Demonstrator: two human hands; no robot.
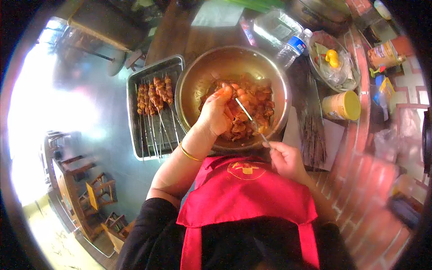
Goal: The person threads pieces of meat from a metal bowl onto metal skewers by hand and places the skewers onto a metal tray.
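Observation:
A large steel bowl in front of me holds a heap of red-brown marinated meat pieces. My left hand is over the bowl, its fingers closed round a piece of meat. My right hand, at the bowl's near right rim, grips one end of a thin skewer. The skewer slants up and left across the meat, its far end close to my left fingertips. Left of the bowl, a metal tray holds several loaded meat skewers, their bare ends towards me.
A bundle of thin skewers lies right of the bowl. Beyond it stand a yellow-lidded tub, a basin with a yellow item and plastic bag, and a water bottle. A brick ledge runs along the right.

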